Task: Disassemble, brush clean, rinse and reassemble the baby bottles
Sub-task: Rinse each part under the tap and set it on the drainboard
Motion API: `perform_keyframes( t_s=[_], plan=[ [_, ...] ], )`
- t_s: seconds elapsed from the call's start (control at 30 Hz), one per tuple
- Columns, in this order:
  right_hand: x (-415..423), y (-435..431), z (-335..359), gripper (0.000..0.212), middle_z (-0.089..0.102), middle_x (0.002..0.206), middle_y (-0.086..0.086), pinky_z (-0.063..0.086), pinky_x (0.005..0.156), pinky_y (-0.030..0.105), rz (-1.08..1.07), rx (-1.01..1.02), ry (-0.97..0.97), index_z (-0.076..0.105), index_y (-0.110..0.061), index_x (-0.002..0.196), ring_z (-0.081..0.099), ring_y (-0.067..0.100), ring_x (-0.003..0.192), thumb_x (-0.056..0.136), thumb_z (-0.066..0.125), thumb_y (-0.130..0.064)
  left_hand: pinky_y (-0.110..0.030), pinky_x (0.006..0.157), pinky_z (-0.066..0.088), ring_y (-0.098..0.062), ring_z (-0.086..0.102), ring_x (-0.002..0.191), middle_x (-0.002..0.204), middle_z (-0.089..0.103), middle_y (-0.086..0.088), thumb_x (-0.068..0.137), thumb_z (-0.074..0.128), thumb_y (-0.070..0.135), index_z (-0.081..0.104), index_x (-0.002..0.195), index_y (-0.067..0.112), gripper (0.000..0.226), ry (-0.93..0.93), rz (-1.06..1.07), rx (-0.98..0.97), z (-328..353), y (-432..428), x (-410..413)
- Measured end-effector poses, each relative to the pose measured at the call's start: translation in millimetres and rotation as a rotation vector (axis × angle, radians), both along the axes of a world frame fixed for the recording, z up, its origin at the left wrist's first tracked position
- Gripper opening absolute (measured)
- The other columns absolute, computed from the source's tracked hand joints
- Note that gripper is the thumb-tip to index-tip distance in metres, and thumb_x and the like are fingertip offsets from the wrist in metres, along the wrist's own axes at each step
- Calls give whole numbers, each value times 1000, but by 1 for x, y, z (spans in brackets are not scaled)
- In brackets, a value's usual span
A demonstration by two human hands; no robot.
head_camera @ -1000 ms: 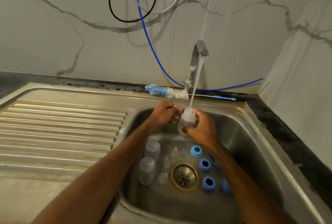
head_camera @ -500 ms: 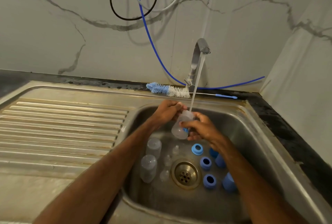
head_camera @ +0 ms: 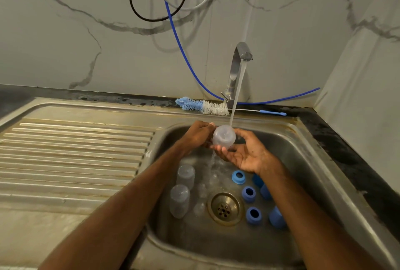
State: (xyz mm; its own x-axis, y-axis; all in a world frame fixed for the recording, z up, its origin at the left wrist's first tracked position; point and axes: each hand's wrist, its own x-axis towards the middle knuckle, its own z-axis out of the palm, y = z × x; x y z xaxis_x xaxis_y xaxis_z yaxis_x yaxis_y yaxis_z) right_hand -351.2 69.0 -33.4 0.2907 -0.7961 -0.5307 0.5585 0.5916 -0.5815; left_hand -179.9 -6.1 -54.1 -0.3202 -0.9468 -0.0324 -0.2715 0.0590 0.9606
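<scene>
I hold a clear plastic baby bottle (head_camera: 224,139) under the running tap (head_camera: 241,53), its round base turned towards me. My left hand (head_camera: 198,135) grips its far end with curled fingers. My right hand (head_camera: 244,154) lies palm-up below it, fingers cupped around its underside. Water runs off the bottle into the sink basin (head_camera: 303,161). Two more clear bottles (head_camera: 183,189) stand left of the drain (head_camera: 225,208), with clear teats (head_camera: 200,208) beside them. Several blue collars and caps (head_camera: 249,194) lie right of the drain.
A blue-and-white bottle brush (head_camera: 201,107) and a thin blue-handled brush (head_camera: 272,113) lie on the sink's back ledge. The ribbed steel drainboard (head_camera: 75,157) spreads to the left. Blue, black and grey hoses (head_camera: 179,38) hang on the marble wall. A dark counter edge runs along the right.
The bottle has turned so its base faces me. My right hand has let go of its side and now cups it from below, palm up.
</scene>
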Motion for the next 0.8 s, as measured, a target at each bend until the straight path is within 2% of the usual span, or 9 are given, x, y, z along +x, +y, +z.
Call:
perform_keyframes(
  t_s=[0.13, 0.2, 0.27, 0.33, 0.4, 0.5, 0.6, 0.73, 0.8],
  plan=[
    [2, 2, 4, 66, 67, 121, 31, 64, 72, 36, 41, -107, 180, 57, 4, 128, 72, 38, 95, 76, 77, -31, -23, 68, 54, -17, 70, 82, 92, 74, -10, 110, 43, 25, 74, 98, 9, 37, -6, 7, 7, 2, 0, -1],
    [5, 4, 6, 56, 69, 119, 28, 63, 78, 41, 70, -180, 351, 58, -2, 127, 71, 40, 105, 80, 78, -26, -30, 77, 58, -22, 72, 90, 96, 75, -11, 110, 43, 25, 75, 101, 7, 37, -7, 12, 17, 1, -2, -1],
    [9, 4, 4, 51, 69, 118, 22, 63, 77, 44, 42, -275, 548, 59, -8, 129, 71, 39, 104, 83, 78, -17, -37, 85, 59, -26, 72, 93, 99, 76, -14, 109, 45, 23, 75, 106, 4, 36, 24, 27, 37, 0, -4, -1],
    [11, 4, -1, 49, 69, 115, 15, 63, 78, 45, 3, -370, 770, 59, -16, 123, 72, 34, 100, 80, 81, -9, -36, 82, 58, -25, 70, 87, 100, 75, -18, 109, 45, 21, 74, 108, 2, 35, 57, 31, 56, -1, -5, 0],
    [11, 6, -7, 54, 68, 114, 7, 64, 79, 38, -6, -495, 1011, 57, -24, 116, 71, 23, 96, 74, 85, -5, -34, 78, 59, -23, 69, 83, 102, 75, -20, 109, 45, 20, 73, 109, 0, 35, 76, 23, 70, -1, -5, 0],
    [11, 11, -7, 66, 67, 108, -5, 55, 61, 14, -65, -698, 1260, 56, -25, 119, 65, 4, 87, 67, 90, -4, -36, 79, 60, -23, 70, 81, 98, 75, -19, 109, 46, 20, 73, 107, 1, 33, 71, 20, 60, -2, -5, -1],
    [12, 13, -3, 68, 56, 98, -20, 50, 60, 10, -206, -800, 1324, 52, -29, 120, 60, -2, 85, 68, 91, -9, -36, 77, 61, -22, 69, 77, 87, 74, -13, 109, 46, 19, 72, 99, 5, 32, 62, 19, 56, 0, -4, -3],
    [13, 14, -10, 67, 60, 106, -14, 50, 63, 12, -125, -787, 1367, 55, -27, 121, 66, 9, 98, 67, 91, -9, -38, 80, 61, -23, 70, 81, 95, 76, -17, 108, 48, 20, 74, 102, 6, 30, 48, 15, 43, 1, -3, -5],
    [13, 11, -6, 68, 56, 105, -18, 51, 64, 12, -188, -818, 1362, 53, -27, 125, 64, 6, 95, 70, 90, -10, -40, 81, 62, -24, 70, 82, 96, 74, -20, 108, 49, 19, 72, 98, 6, 29, 36, 16, 40, 3, -2, -6]
  ],
)
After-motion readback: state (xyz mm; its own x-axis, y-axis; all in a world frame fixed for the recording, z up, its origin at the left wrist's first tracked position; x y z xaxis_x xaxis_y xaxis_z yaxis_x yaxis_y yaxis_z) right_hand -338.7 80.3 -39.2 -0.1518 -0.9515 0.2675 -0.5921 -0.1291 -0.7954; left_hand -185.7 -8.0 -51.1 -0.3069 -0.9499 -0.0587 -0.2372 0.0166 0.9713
